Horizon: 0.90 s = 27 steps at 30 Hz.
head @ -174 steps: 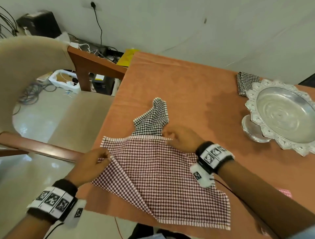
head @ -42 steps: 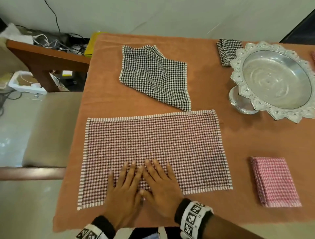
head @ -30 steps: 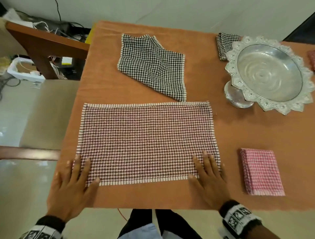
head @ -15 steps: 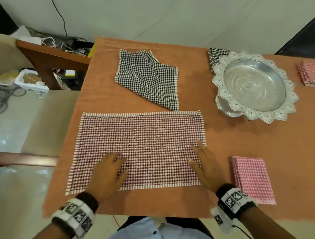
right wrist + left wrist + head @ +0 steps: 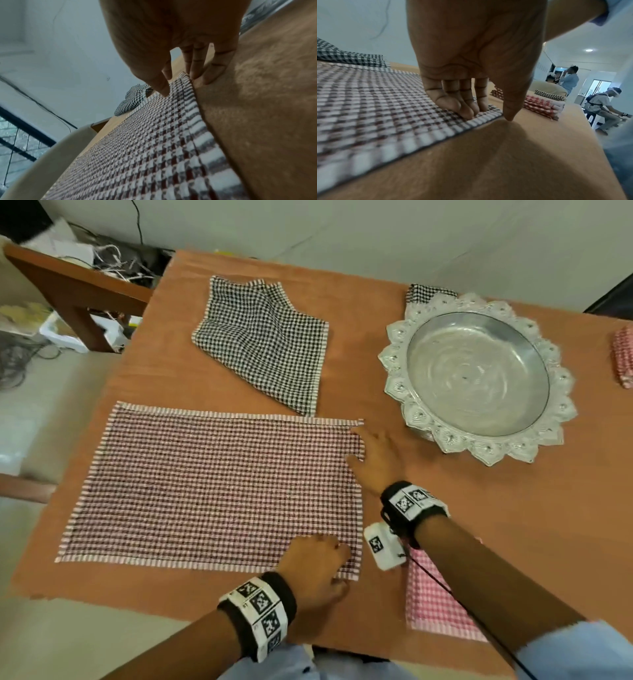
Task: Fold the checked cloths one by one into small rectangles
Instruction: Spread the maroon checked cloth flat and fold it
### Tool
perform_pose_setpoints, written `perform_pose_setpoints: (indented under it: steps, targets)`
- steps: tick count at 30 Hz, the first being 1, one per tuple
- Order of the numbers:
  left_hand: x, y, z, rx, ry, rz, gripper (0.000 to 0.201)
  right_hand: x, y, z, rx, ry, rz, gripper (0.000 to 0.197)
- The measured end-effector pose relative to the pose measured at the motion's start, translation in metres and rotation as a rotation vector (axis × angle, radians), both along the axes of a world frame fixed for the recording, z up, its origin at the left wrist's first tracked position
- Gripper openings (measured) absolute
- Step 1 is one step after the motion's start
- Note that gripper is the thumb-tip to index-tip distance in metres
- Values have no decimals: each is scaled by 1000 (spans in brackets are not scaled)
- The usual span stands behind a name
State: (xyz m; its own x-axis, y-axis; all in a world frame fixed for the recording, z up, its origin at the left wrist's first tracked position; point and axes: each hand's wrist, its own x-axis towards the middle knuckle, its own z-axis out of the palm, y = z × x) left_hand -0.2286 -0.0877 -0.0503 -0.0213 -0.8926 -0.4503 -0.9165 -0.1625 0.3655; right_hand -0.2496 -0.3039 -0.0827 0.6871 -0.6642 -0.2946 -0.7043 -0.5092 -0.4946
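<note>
A maroon checked cloth [image 5: 212, 491] lies flat as a wide rectangle on the near part of the table [image 5: 479, 525], its long edges running left to right. Both hands are at its right-hand short edge. The left hand [image 5: 313, 568] is at the near right corner: in the left wrist view its fingers [image 5: 464, 106] press down on the cloth just inside the striped border, held close together and bent, while the thumb tip touches the table right beside the edge. The right hand [image 5: 375, 458] is at the far right corner; in the right wrist view the thumb sits on top of the cloth and the fingers [image 5: 197, 63] reach down at its edge, which looks slightly lifted there, so the corner seems pinched between them.

Beyond the maroon cloth lies a black checked cloth [image 5: 263, 344], loosely folded and rumpled. To the right stands a silver bowl [image 5: 476, 378] with a scalloped rim, and a small folded black checked cloth [image 5: 428, 294] peeks out behind it. A folded pink checked cloth [image 5: 435, 601] lies near the front edge, partly under the right forearm, and another folded pink cloth [image 5: 623, 357] sits at the far right.
</note>
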Motion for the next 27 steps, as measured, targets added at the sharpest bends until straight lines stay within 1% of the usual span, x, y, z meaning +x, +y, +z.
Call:
perform_pose_setpoints:
  steps: [3, 6, 8, 10, 12, 14, 16, 18, 20, 21, 23, 24, 26, 27]
  targets:
    - [-20, -6, -2, 36, -32, 60, 44, 6, -8, 1, 2, 4, -34, 56]
    - [-29, -10, -2, 42, -85, 100, 41, 8, -15, -3, 30, -17, -19, 64]
    - [-35, -12, -1, 53, -126, 93, 38, 9, -18, -1, 72, -65, -16, 70]
    - [-40, -14, 1, 75, -170, 76, 36, 11, -22, 0, 136, -106, -50, 74]
    - [-43, -16, 4, 97, -190, 78, 35, 13, -22, 4, 185, -112, -67, 78]
    - [-44, -16, 7, 101, -194, 96, 34, 13, -23, 3, 194, -98, -60, 79]
    - [-44, -16, 8, 85, -191, 115, 34, 13, -23, 2, 223, -115, -88, 70]
    - [-43, -14, 8, 66, -176, 152, 33, 13, -24, 5, 229, -150, -135, 49]
    - [-39, -10, 7, 43, -139, 229, 32, 13, -25, 10, 251, -202, -173, 32]
    - [-36, -7, 6, 28, -97, 287, 30, 13, -25, 11, 282, -236, -188, 27]
    - [-28, 3, 5, -28, 16, 416, 24, 16, -22, 15, 329, -288, -199, 22]
    - [-24, 9, 5, -61, 76, 474, 22, 18, -20, 17, 317, -301, -206, 21]
    - [-14, 25, 6, -111, 180, 568, 25, 25, -13, 24, 295, -324, -227, 19]
    - [-8, 34, 6, -126, 227, 610, 27, 31, -8, 28, 314, -343, -238, 18]
